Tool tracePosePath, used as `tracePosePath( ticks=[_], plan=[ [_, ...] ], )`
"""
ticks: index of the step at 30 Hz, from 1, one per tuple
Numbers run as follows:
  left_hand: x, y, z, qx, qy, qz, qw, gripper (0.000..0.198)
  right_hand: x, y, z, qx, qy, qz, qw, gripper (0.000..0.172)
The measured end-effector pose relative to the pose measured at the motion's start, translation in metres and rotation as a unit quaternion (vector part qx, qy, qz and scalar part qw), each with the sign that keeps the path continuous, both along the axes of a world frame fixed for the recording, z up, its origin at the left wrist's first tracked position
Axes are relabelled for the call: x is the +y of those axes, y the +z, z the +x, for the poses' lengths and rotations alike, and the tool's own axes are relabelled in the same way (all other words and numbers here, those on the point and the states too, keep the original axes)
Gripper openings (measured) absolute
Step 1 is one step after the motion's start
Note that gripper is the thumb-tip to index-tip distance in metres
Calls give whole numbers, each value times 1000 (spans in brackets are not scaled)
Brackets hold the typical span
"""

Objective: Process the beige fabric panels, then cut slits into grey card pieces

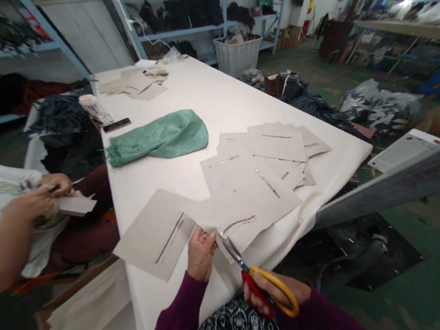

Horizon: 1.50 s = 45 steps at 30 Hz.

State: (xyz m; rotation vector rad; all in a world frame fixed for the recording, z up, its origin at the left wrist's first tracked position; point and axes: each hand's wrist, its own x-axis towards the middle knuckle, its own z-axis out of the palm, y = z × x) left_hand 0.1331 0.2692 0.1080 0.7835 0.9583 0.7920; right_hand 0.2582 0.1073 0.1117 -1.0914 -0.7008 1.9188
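Note:
At the table's near edge, my right hand [280, 287] grips a pair of scissors [236, 253] with one red and one yellow handle. The blades point up and left, with their tips by the edge of a beige fabric piece [249, 232]. My left hand [201, 252] pinches the edge of the beige fabric just left of the tips. Left of that hand lies another beige piece [148, 235] with a long zipper slit in it. Several more beige pieces [255, 154] with short zippers overlap in a spread on the right. Exactly where the blades meet the cloth is hard to see.
A green cloth sleeve [162, 135] and a phone [116, 125] lie farther up the white table [219, 99]. On the left a seated co-worker's hands [50, 194] hold a beige piece. A box of beige cloth [99, 324] stands at lower left, a metal beam [402, 177] at right.

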Motion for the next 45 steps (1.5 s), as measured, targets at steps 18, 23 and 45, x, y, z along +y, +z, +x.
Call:
tracePosePath(
  ticks=[18,23,45],
  plan=[
    [-17,-7,-10,-7,-67,39,997,37,-6,3,-24,-3,-77,33,996,47],
    [-19,-11,-12,-16,-74,35,997,37,-11,-2,-32,-2,-106,3,994,51],
    [-21,-16,-18,-9,-70,36,997,35,-6,-7,-48,31,-123,-40,991,57]
  ],
)
